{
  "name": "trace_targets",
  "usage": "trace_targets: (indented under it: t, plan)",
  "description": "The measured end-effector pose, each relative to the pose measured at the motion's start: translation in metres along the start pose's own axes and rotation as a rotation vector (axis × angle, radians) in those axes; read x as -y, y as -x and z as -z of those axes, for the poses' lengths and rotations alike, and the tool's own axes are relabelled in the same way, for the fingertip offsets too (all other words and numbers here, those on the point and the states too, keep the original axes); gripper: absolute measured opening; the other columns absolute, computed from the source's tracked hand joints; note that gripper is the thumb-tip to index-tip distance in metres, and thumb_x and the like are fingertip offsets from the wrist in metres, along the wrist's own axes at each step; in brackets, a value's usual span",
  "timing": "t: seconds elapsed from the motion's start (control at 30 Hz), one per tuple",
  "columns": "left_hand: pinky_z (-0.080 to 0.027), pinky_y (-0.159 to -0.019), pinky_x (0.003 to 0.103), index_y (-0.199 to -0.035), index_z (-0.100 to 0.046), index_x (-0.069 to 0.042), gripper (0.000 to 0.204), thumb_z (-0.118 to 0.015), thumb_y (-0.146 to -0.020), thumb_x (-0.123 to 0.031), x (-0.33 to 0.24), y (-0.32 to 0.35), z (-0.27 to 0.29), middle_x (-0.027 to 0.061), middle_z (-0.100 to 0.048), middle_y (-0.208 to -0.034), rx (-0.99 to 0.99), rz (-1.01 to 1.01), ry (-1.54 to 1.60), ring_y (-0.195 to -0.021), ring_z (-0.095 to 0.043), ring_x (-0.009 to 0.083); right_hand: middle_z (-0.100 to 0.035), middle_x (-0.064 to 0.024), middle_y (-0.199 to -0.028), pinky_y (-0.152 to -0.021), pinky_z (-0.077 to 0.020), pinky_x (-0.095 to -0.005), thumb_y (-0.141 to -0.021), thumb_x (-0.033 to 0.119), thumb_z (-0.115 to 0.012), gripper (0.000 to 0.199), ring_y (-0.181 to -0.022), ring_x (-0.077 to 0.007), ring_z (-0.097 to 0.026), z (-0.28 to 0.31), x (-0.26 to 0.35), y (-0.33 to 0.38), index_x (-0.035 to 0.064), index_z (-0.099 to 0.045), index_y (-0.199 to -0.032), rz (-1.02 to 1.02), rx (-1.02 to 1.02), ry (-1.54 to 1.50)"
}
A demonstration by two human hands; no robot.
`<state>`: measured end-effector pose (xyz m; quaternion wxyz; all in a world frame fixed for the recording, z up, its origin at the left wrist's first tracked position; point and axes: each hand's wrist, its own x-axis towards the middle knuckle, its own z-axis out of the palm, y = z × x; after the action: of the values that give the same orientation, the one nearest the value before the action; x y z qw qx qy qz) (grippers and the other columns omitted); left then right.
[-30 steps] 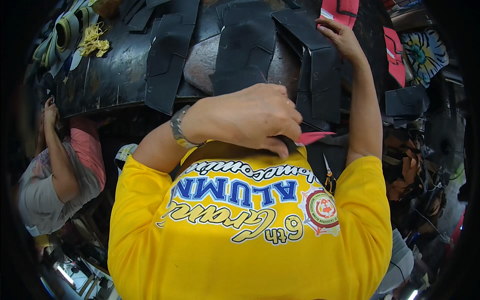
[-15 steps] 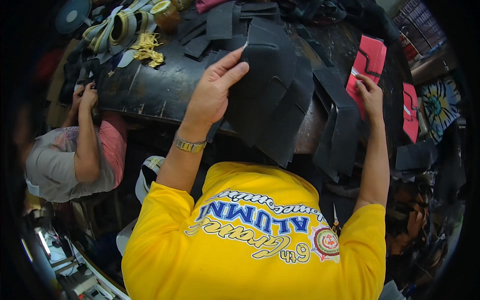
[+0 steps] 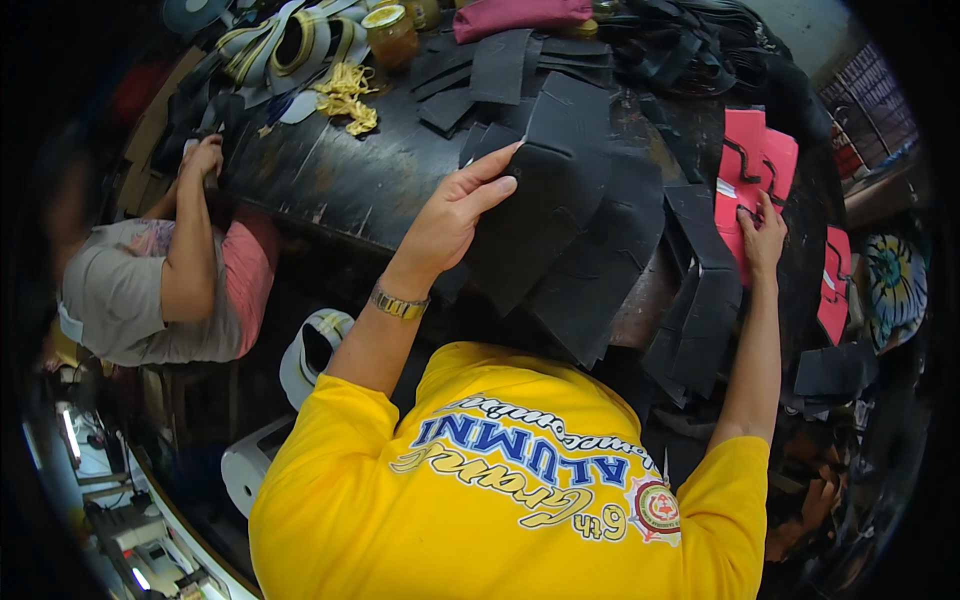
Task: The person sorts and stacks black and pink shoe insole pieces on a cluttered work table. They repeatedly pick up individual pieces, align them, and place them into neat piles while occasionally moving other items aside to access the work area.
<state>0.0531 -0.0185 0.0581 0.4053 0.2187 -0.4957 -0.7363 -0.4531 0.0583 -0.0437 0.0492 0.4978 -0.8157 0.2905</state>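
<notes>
My left hand (image 3: 448,222) pinches the edge of a black flat sheet piece (image 3: 545,205), its thumb and forefinger closed together. The sheet looks like leather or a similar material and has small slits in it. Beneath and to its right lie further black pieces (image 3: 610,265), overhanging the table's near edge. My right hand (image 3: 764,240) rests its fingertips on pink sheet pieces (image 3: 742,165) with black strips on them, at the right side of the table. Whether those fingers grip a piece or only press on it is hard to see.
Between my hands more folded black pieces (image 3: 700,275) hang over the edge. Farther back are cut black pieces (image 3: 500,65), a jar (image 3: 390,38), yellow cords (image 3: 347,98) and a pink roll (image 3: 520,15). A co-worker (image 3: 160,290) sits at the left, hands on dark material.
The whole view has shifted, so the table appears lower. My right hand has slid down the pink pieces, which are fanned apart more. My left hand still holds the black sheet.
</notes>
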Motion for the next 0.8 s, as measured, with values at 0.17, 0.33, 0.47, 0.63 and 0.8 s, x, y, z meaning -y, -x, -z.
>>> trace_targets:
  t: [0.17,0.33,0.47,0.63,0.8]
  plan:
    - [-0.044,-0.107,0.029,-0.145,-0.046,0.003,0.046,-0.049,-0.099,0.0,-0.002,0.003,0.003,0.0132,-0.057,-0.139,0.013,0.035,-0.016,-0.124,-0.058,0.0176,-0.055,-0.0207,-0.135,-0.108,-0.0378,-0.0449,-0.093,0.034,-0.065,0.056,-0.129,-0.0372,-0.046,-0.01,0.001,0.012,0.0142,-0.05,-0.144,0.071,-0.08,0.076]
    - [-0.04,-0.11,0.027,-0.148,-0.038,0.004,0.053,-0.052,-0.098,-0.002,-0.002,0.006,0.003,0.0145,-0.051,-0.145,0.066,0.094,-0.049,-0.128,-0.054,0.0184,-0.056,-0.0214,-0.133,-0.107,-0.038,-0.0455,-0.095,0.039,-0.063,0.059,-0.127,-0.0376,-0.048,-0.009,0.006,0.013,0.0098,-0.047,-0.144,0.083,-0.094,0.073]
    - [-0.04,-0.11,0.027,-0.148,-0.039,0.004,0.054,-0.052,-0.097,-0.001,0.0,0.007,0.005,0.0146,-0.05,-0.146,0.058,0.1,-0.068,-0.129,-0.053,0.0188,-0.06,-0.0213,-0.126,-0.105,-0.0394,-0.0441,-0.094,0.04,-0.064,0.061,-0.12,-0.0368,-0.053,-0.008,0.008,0.016,0.0036,-0.05,-0.141,0.136,-0.133,0.103]
    - [-0.042,-0.109,0.03,-0.145,-0.046,0.002,0.051,-0.05,-0.095,0.003,0.008,0.009,0.013,0.0133,-0.055,-0.141,-0.009,0.07,-0.104,-0.128,-0.055,0.0188,-0.054,-0.0208,-0.136,-0.109,-0.0363,-0.0463,-0.094,0.041,-0.062,0.061,-0.132,-0.0392,-0.044,-0.008,0.006,0.013,0.009,-0.047,-0.144,0.074,-0.047,0.146]
    - [-0.042,-0.11,0.031,-0.144,-0.049,0.0,0.05,-0.049,-0.094,0.005,0.014,0.013,0.023,0.012,-0.057,-0.139,-0.022,0.087,-0.13,-0.128,-0.054,0.0194,-0.054,-0.0213,-0.136,-0.11,-0.0356,-0.0462,-0.094,0.041,-0.062,0.061,-0.133,-0.0392,-0.042,-0.01,0.004,0.015,0.0092,-0.047,-0.144,0.055,-0.061,0.175]
